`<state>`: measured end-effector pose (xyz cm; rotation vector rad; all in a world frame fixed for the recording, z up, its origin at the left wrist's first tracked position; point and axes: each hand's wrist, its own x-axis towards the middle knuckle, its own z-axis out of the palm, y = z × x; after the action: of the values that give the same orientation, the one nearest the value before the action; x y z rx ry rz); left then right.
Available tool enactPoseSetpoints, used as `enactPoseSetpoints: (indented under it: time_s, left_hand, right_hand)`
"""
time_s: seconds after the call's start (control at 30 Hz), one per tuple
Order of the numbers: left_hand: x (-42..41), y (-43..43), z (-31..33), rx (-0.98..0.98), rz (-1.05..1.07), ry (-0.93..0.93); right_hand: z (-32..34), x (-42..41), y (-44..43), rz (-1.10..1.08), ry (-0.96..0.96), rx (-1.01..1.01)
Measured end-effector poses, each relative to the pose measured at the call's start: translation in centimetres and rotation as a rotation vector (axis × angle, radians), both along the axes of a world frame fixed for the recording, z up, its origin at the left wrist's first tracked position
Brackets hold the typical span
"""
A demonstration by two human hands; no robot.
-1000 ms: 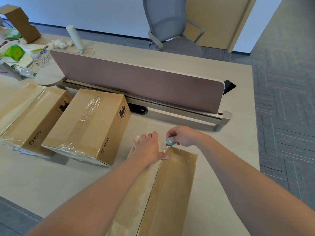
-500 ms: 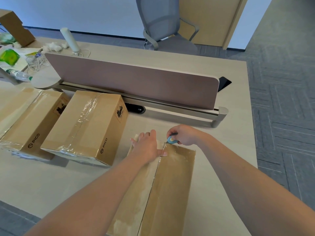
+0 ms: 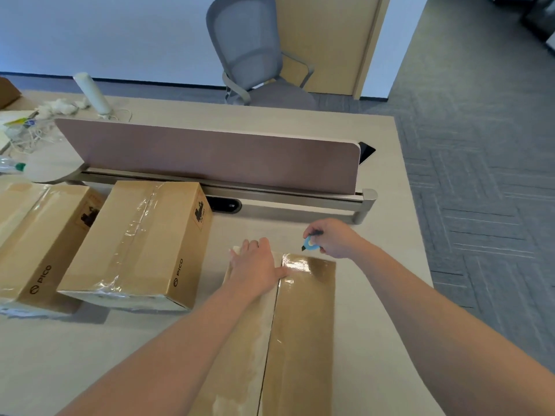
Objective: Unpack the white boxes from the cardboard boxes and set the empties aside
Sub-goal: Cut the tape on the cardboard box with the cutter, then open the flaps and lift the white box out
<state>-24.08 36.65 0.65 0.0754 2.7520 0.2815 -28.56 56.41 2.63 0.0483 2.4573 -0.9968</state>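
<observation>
A long taped cardboard box [image 3: 300,325] lies in front of me, a dark slit running along its top seam. My left hand [image 3: 255,265] presses flat on its far end, fingers spread. Just beyond that end, my right hand [image 3: 333,238] is closed around a small blue box cutter [image 3: 309,244], lifted off the box with its tip pointing down. Two more taped cardboard boxes marked PICO stand to the left, one [image 3: 141,244] close by and one [image 3: 39,241] at the left edge. No white boxes are visible.
A brown divider panel [image 3: 210,154] on a metal rail crosses the table [image 3: 381,265] behind the boxes. A grey office chair [image 3: 255,61] stands beyond. Cables, a white cylinder [image 3: 91,93] and a bottle [image 3: 12,168] sit far left. The table's right edge drops to carpet.
My right hand has lifted the cutter off the far end of the seam and moved it up and to the right. My left hand stays pressed on the box.
</observation>
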Motion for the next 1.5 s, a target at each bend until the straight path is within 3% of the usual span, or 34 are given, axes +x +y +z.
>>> enactPoseSetpoints:
  time_s: [0.13,0.23,0.4,0.57,0.83,0.97,1.1,1.33,1.5]
  left_hand:
    - [1.8,-0.2,1.9,0.188,-0.067,0.105]
    - [3.8,-0.5,4.2,0.384,-0.09,0.08]
    - [7.6,0.1,5.9,0.565,-0.156,-0.02]
    - [12.1,3.1,5.0,0.673,-0.236,-0.23]
    - [18.6,9.7,3.9,0.643,-0.347,-0.304]
    - [20.6,13.6,2.0,0.59,-0.334,-0.344]
    - [22.5,16.4,-0.8,0.516,-0.238,-0.346]
    - [25.2,17.4,-6.1,0.437,-0.039,-0.342]
    - [26.4,17.5,-8.1,0.389,0.021,-0.352]
  right_hand:
    - [2.3,4.2,-0.4,-0.288,0.081,-0.166]
    - [4.0,8.3,-0.6,-0.399,0.187,-0.132]
    - [5.4,16.3,-0.5,-0.651,0.21,-0.184]
    - [4.3,24.8,1.4,-0.87,0.134,-0.235]
    - [1.0,33.3,6.3,-1.124,0.006,-0.348]
    - [-2.2,34.8,8.9,-1.123,-0.065,-0.29]
    - [-6.2,35.3,11.2,-0.934,-0.115,-0.051]
    - [-12.3,35.2,11.4,-0.604,-0.227,0.123]
    - [-14.6,34.8,11.3,-0.56,-0.229,0.19]
